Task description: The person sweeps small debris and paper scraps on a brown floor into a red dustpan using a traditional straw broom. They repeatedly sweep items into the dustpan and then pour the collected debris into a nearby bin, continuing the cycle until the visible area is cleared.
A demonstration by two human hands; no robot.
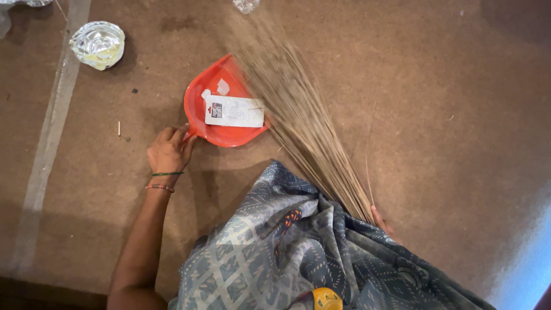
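My left hand [170, 150] grips the handle of a red plastic dustpan [215, 135] that lies flat on the brown floor, with a white label and a small white scrap inside it. My right hand [381, 221] is mostly hidden behind my grey-blue patterned clothing [287, 252]; only some fingers show, closed on the base of a grass broom [304, 123]. The broom's bristles fan out up and to the left, blurred, with their tips at the dustpan's open right edge.
A crumpled foil bowl [98, 43] sits on the floor at upper left beside a pale stripe [50, 132] running down the floor. A bit of clear plastic [245, 5] lies at the top edge. A small stick [119, 128] lies left of my hand.
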